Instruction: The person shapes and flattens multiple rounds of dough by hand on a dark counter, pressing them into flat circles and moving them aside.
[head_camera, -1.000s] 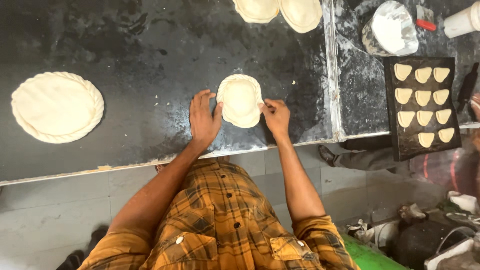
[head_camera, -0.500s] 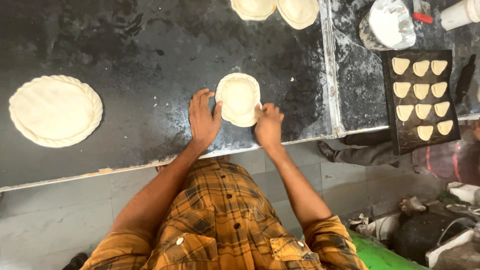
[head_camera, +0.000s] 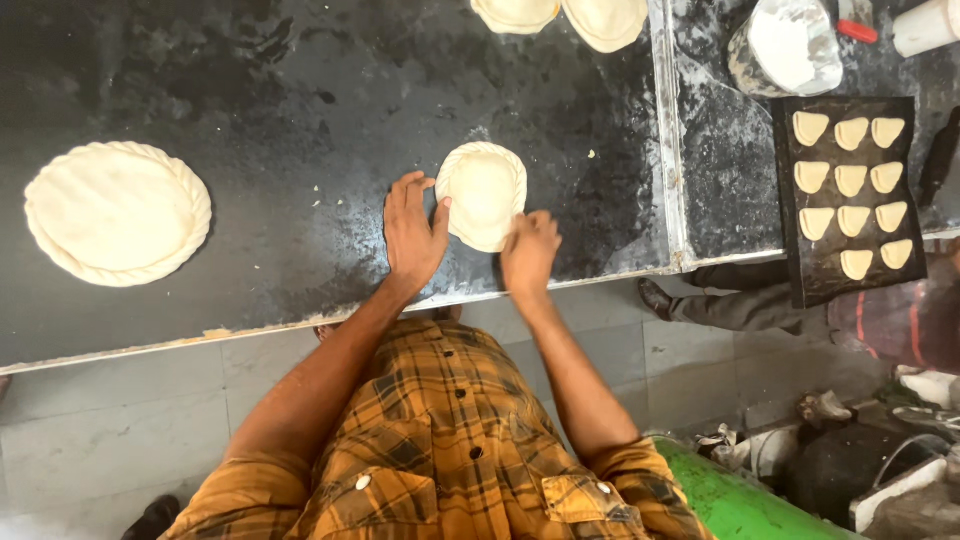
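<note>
A small round disc of pale dough with a crimped rim (head_camera: 484, 190) lies on the dark worktop (head_camera: 300, 120). My left hand (head_camera: 412, 232) lies flat on the worktop, its thumb touching the disc's left edge. My right hand (head_camera: 529, 251) pinches the disc's lower right rim with bent fingers. A large round dough piece with a twisted rope edge (head_camera: 117, 212) rests far to the left.
Two more dough pieces (head_camera: 560, 15) sit at the worktop's far edge. To the right, a black tray (head_camera: 830, 280) holds several small folded pastries, beside a bowl of flour (head_camera: 785, 45) and a white cup (head_camera: 925, 25). A person's leg and shoe (head_camera: 690, 295) show below the tray.
My right hand has slid from the disc's right side down around to its lower edge. The left hand stays in place against the left rim.
</note>
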